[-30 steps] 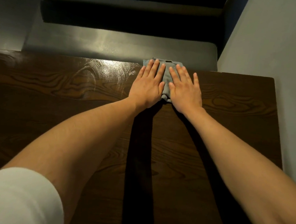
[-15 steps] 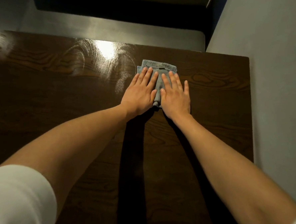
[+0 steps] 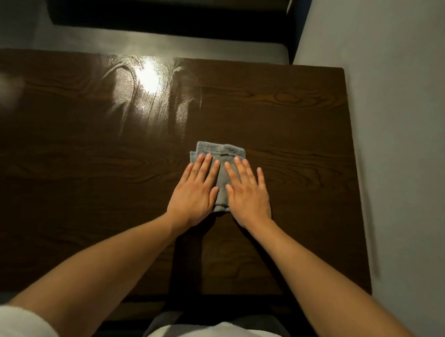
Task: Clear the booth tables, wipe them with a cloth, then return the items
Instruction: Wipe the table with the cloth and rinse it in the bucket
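Two flat hands press a cloth on the table.

The folded gray cloth [image 3: 218,166] lies on the brown table [image 3: 305,137], toward its right side. The left hand [image 3: 195,193] and right hand [image 3: 246,193] lie side by side on it, fingers straight and spread. Shiny wet streaks [image 3: 146,94] show farther away.

Both hands [image 3: 219,192] flat on cloth [image 3: 219,153], table [image 3: 291,112].

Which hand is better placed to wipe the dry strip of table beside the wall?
Probably the right hand. Both hands lie flat on the cloth, but the right one is nearer the wall, so it need not cross over the left hand. The strip of table there shows no wet streaks.
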